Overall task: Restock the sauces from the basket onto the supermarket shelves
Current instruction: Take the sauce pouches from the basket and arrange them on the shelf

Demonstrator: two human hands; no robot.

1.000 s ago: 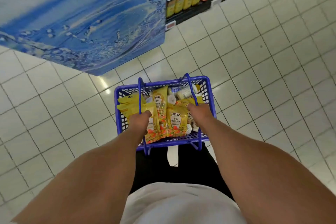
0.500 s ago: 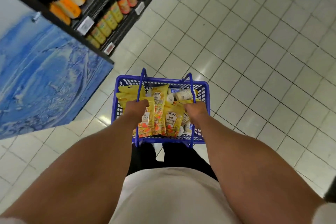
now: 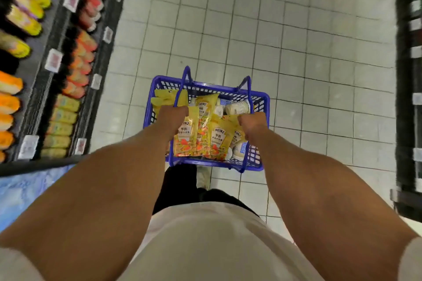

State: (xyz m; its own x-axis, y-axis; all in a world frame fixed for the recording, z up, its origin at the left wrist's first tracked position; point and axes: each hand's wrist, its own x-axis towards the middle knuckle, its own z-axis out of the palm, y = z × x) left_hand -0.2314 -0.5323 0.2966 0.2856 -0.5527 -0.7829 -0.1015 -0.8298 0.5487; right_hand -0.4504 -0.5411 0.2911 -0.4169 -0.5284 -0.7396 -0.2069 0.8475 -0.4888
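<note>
- Basket (image 3: 260, 100): blue plastic, lattice walls, held out in front of the body above the tiled floor (image 3: 296, 41).
- Left hand (image 3: 174, 118): fingers curled tight round the left handle (image 3: 185, 80), knuckles up.
- Right hand (image 3: 252, 124): fingers wrapped the same way round the right handle (image 3: 247, 89).
- Both handles swung up, one to each hand; arms out straight.
- Sauces (image 3: 217, 141): yellow Heinz pouches standing packed in the middle and left of the basket, labels facing up toward the camera.
- White jars (image 3: 236, 107) lie on their sides at the far right corner of the basket; another white tub with a blue label near the right front corner, partly hidden by the wrist.
- Shelves (image 3: 57, 36): dark racking along the left, rows of orange, red and yellow bottles, white price tags on the edges; blurred.
- Second dark rack (image 3: 408, 75) along the right edge; its contents cannot be made out.
- Blue panel (image 3: 27, 189) at the near end of the left shelves.
- Basket sits between the two racks, touching neither.
</note>
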